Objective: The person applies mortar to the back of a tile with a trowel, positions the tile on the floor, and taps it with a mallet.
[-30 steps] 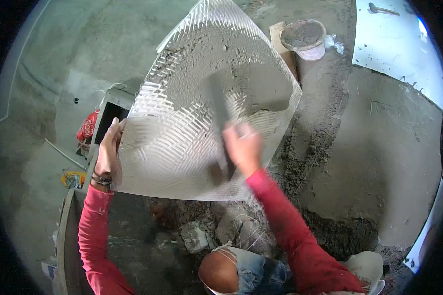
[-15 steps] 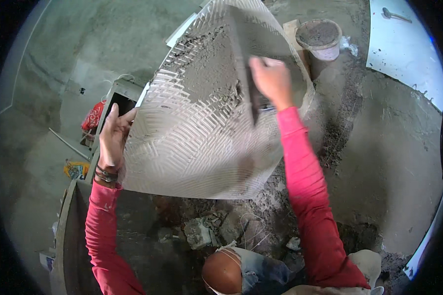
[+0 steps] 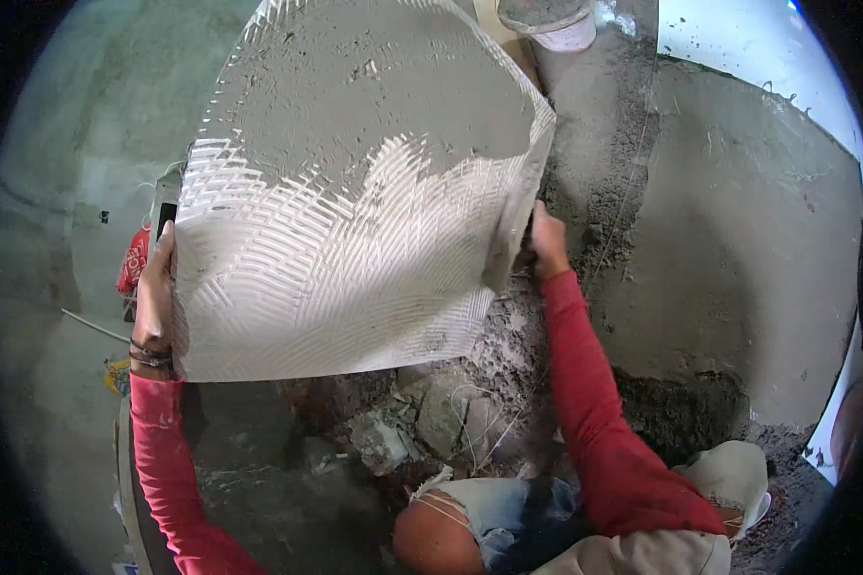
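A large pale tile (image 3: 336,278) with its ridged back upward is held tilted in front of me. Grey wet mortar (image 3: 393,86) coats its far half, while the near half shows bare ridges. My left hand (image 3: 155,292) grips the tile's left edge, its fingers partly hidden there. At the right edge, my right hand (image 3: 548,240) is closed round the handle of a flat trowel, mostly hidden by the fist. The trowel's mortar-smeared blade (image 3: 508,225) lies steeply along that edge.
A bucket of mortar (image 3: 551,24) stands beyond the tile's far right corner. Broken rubble (image 3: 441,412) and loose strings lie before my knee. White panels (image 3: 738,43) lie at the far right beside smoothed grey mortar (image 3: 719,220). A red bag (image 3: 134,261) is at the left.
My right hand has drawn the trowel from the tile's middle to its right edge. Mortar now covers more of the far half, smoother than before. The view has shifted, moving the tile leftward.
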`<state>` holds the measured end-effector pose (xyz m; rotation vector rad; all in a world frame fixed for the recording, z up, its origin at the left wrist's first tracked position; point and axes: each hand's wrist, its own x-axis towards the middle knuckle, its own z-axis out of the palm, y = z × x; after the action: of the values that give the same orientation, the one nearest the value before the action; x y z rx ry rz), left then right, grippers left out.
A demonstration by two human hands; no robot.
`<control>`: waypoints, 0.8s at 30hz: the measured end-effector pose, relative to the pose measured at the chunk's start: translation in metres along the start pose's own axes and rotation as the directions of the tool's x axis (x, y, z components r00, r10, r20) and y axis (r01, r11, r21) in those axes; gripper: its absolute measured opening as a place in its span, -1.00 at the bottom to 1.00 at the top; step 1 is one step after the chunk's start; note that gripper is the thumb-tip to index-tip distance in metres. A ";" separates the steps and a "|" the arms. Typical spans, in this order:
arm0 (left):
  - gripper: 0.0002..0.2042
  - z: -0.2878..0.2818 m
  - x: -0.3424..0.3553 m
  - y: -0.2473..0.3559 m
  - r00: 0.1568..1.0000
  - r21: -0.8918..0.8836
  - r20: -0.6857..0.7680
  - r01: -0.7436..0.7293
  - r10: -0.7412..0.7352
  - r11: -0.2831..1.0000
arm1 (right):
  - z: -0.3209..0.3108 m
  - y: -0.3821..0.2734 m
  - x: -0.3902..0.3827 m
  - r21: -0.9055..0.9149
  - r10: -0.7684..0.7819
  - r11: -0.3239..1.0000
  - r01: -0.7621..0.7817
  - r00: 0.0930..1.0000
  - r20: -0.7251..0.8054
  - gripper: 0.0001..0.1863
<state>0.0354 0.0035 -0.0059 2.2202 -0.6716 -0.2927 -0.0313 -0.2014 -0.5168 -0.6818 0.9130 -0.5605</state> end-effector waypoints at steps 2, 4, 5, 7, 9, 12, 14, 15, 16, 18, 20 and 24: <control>-0.55 0.002 0.002 0.002 0.992 0.032 -0.068 -0.102 0.103 0.994 | -0.004 -0.004 0.032 0.103 -0.047 0.993 0.053 0.997 -0.064 -0.38; -0.55 0.002 0.005 -0.002 0.973 0.139 -0.215 -0.050 0.079 0.989 | 0.001 -0.017 0.037 -0.137 -0.085 0.989 0.059 0.979 -0.186 -0.42; -0.55 -0.001 0.009 -0.007 0.976 0.136 -0.207 -0.039 0.067 0.990 | 0.016 -0.025 0.032 -0.356 -0.288 0.914 0.194 0.929 -0.231 -0.44; -0.48 -0.020 0.008 -0.013 0.993 0.044 -0.118 -0.028 0.033 0.999 | 0.063 -0.035 -0.024 -0.399 -0.370 0.882 0.250 0.892 -0.258 -0.45; -0.47 -0.024 0.007 -0.027 0.993 0.058 -0.113 -0.012 0.018 0.998 | 0.080 -0.027 -0.074 -0.350 -0.331 0.887 0.302 0.943 -0.024 -0.55; -0.45 -0.028 0.006 -0.023 0.996 0.020 -0.082 -0.042 0.043 0.999 | 0.074 -0.026 -0.114 -0.059 -0.384 0.923 0.381 0.922 -0.044 -0.57; -0.46 -0.028 0.011 -0.021 0.993 0.173 -0.044 -0.098 0.107 0.980 | 0.041 -0.013 -0.063 -0.390 -0.353 0.869 0.305 0.934 -0.054 -0.55; -0.46 -0.022 0.011 -0.022 0.994 0.174 -0.037 -0.093 0.101 0.980 | 0.021 -0.010 -0.042 -0.350 -0.240 0.922 0.166 0.954 -0.180 -0.54; -0.47 -0.014 0.013 -0.016 0.997 0.095 -0.049 -0.056 0.060 0.994 | 0.013 -0.017 -0.020 -0.279 -0.138 0.959 0.051 0.944 -0.299 -0.53; -0.48 -0.008 0.014 -0.006 0.998 0.016 -0.052 -0.038 0.039 0.999 | 0.026 -0.010 0.021 -0.226 -0.119 0.973 0.045 0.938 -0.326 -0.50; -0.51 -0.014 0.007 -0.009 0.995 0.042 -0.100 -0.009 0.014 0.999 | 0.037 -0.017 0.028 -0.180 -0.071 0.984 0.011 0.940 -0.333 -0.48; -0.53 -0.017 0.009 -0.017 0.998 0.010 -0.052 -0.023 0.024 1.000 | 0.031 -0.044 0.048 0.133 -0.211 0.969 0.208 0.977 0.007 -0.41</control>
<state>0.0565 0.0188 -0.0067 2.2192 -0.6716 -0.2194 0.0127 -0.2544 -0.4960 -0.6671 0.7810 -0.7937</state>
